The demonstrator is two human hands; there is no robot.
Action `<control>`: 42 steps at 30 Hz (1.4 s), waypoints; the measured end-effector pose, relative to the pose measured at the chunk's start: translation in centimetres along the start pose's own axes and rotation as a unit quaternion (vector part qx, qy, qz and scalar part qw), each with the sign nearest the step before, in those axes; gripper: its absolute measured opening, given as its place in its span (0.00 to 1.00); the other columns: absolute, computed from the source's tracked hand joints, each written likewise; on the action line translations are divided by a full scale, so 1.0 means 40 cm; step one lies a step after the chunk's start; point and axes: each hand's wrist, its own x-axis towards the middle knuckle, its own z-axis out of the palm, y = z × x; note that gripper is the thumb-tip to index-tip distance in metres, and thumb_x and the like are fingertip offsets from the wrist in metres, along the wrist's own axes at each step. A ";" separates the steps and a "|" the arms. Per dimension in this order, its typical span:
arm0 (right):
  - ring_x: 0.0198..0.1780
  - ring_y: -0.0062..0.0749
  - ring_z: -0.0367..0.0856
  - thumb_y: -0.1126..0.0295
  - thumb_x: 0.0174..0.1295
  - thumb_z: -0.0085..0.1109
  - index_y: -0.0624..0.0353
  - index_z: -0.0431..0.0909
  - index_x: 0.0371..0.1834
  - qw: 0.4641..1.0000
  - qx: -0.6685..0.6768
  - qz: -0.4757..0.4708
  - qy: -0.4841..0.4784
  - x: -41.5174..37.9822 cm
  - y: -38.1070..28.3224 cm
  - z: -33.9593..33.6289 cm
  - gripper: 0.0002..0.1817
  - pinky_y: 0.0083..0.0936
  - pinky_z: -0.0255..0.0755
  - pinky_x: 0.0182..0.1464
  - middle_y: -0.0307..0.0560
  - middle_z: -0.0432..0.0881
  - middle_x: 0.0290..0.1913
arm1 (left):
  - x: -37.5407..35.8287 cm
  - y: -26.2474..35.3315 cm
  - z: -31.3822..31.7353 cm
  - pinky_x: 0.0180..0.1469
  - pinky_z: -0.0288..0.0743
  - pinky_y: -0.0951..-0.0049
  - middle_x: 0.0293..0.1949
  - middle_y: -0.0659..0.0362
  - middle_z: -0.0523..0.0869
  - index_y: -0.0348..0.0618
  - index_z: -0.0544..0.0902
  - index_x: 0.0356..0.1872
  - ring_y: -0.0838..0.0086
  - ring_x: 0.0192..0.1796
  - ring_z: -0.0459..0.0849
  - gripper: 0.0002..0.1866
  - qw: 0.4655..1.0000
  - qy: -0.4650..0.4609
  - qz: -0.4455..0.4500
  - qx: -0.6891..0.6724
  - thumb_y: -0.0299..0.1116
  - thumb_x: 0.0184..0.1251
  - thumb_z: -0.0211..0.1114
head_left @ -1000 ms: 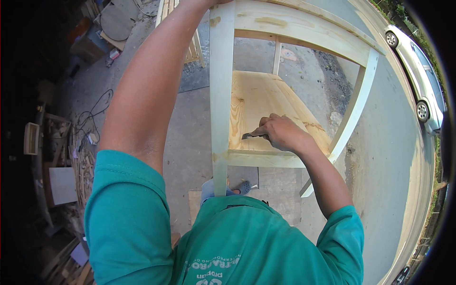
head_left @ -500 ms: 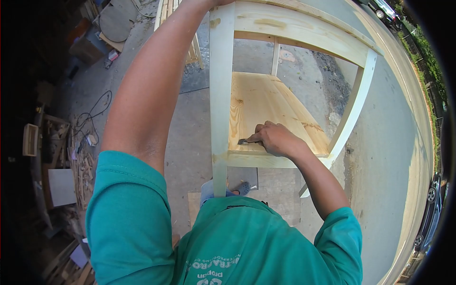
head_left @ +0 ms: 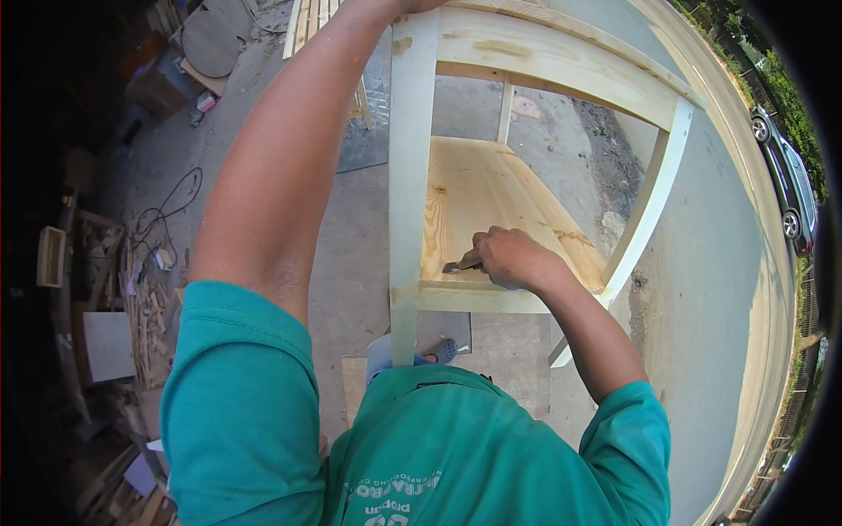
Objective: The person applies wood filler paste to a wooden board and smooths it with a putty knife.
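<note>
My right hand [head_left: 516, 258] is closed around a small putty knife [head_left: 452, 267]. Its dark blade touches the wooden shelf board [head_left: 478, 193] near the front left corner. The handle is hidden in my fingers. That board sits low inside a pale wooden frame [head_left: 413, 175] with upright legs and a top rail [head_left: 561, 66] marked by yellowish filler patches. Up at the picture's top edge, my left hand [head_left: 423, 3] rests by the upper left corner of the frame; its fingers are cut off from view.
A slatted wooden piece [head_left: 307, 26] stands behind the frame. On the left lie scrap wood strips [head_left: 153, 311], a black cable [head_left: 171, 206] and a white panel [head_left: 110, 345]. A road with a car [head_left: 783, 175] runs along the right. My shoe [head_left: 443, 351] is below the frame.
The putty knife's blade has shifted slightly right and down on the board. My left hand stays at the top corner. The cars on the road stand at different places in view.
</note>
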 end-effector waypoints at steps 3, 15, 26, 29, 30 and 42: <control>0.58 0.44 0.82 0.73 0.69 0.46 0.37 0.89 0.56 0.999 -0.003 0.027 -0.032 -0.030 0.013 -0.061 0.23 0.42 0.78 0.59 0.46 0.85 0.53 | 0.005 -0.005 -0.007 0.60 0.78 0.55 0.44 0.43 0.91 0.42 0.92 0.39 0.53 0.52 0.89 0.37 1.000 0.016 0.014 0.008 0.67 0.73 0.49; 0.57 0.42 0.82 0.71 0.70 0.54 0.44 0.87 0.58 0.991 0.076 0.039 0.102 -0.121 0.072 -0.050 0.17 0.40 0.77 0.58 0.46 0.85 0.50 | 0.006 -0.003 0.008 0.58 0.79 0.54 0.39 0.46 0.91 0.44 0.93 0.34 0.52 0.47 0.89 0.38 1.000 0.018 0.011 0.004 0.68 0.72 0.48; 0.50 0.32 0.81 0.72 0.68 0.62 0.54 0.82 0.64 0.822 0.427 0.031 0.376 -0.308 0.134 -0.005 0.20 0.31 0.75 0.54 0.45 0.84 0.51 | 0.003 0.019 -0.017 0.48 0.78 0.54 0.30 0.42 0.88 0.39 0.91 0.31 0.50 0.38 0.88 0.37 1.000 0.010 0.002 -0.008 0.66 0.72 0.52; 0.43 0.21 0.80 0.70 0.69 0.63 0.54 0.82 0.65 0.782 0.472 0.066 0.402 -0.321 0.152 0.029 0.20 0.23 0.75 0.46 0.39 0.84 0.48 | -0.002 0.028 -0.022 0.48 0.78 0.54 0.30 0.41 0.88 0.39 0.91 0.31 0.48 0.38 0.88 0.36 1.000 0.004 -0.009 -0.005 0.66 0.72 0.52; 0.42 0.20 0.80 0.69 0.69 0.63 0.55 0.82 0.65 0.767 0.496 0.072 0.400 -0.323 0.155 0.034 0.20 0.22 0.75 0.44 0.39 0.84 0.47 | -0.004 0.031 -0.025 0.48 0.78 0.54 0.30 0.41 0.88 0.39 0.91 0.31 0.48 0.38 0.88 0.36 1.000 0.001 -0.014 -0.002 0.66 0.72 0.52; 0.36 0.19 0.79 0.67 0.70 0.63 0.59 0.80 0.65 0.724 0.559 0.073 0.397 -0.314 0.141 0.061 0.21 0.20 0.75 0.36 0.37 0.83 0.38 | -0.003 0.031 -0.024 0.48 0.79 0.54 0.31 0.42 0.88 0.40 0.91 0.32 0.49 0.39 0.88 0.37 1.000 -0.003 -0.013 0.018 0.67 0.72 0.51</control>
